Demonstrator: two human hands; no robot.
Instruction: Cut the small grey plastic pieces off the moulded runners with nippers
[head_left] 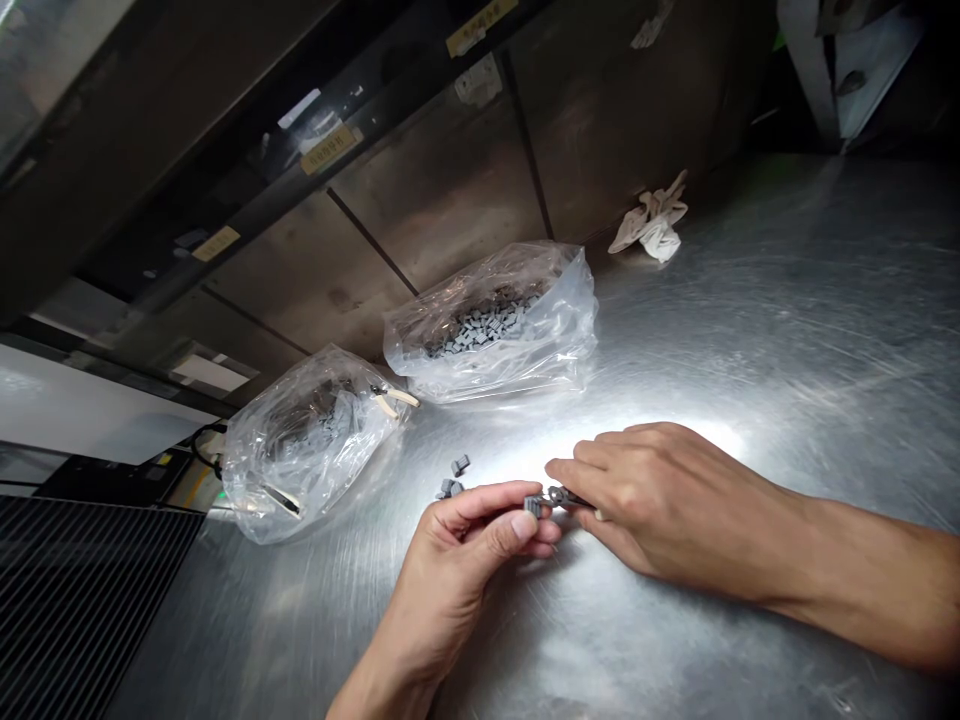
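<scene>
A small grey part is pinched between the thumb and fingers of my left hand, low at the centre. From the right, my right hand is closed around a pair of cutters, whose metal jaws point at the grey part. The jaws are right beside the part; whether they touch it is too small to tell. Several loose grey pieces lie on the metal table just beyond my left hand.
An open clear bag of grey pieces stands at the back. Another clear bag at left has pale-handled pliers at its rim. A crumpled cloth lies by the wall on the metal table.
</scene>
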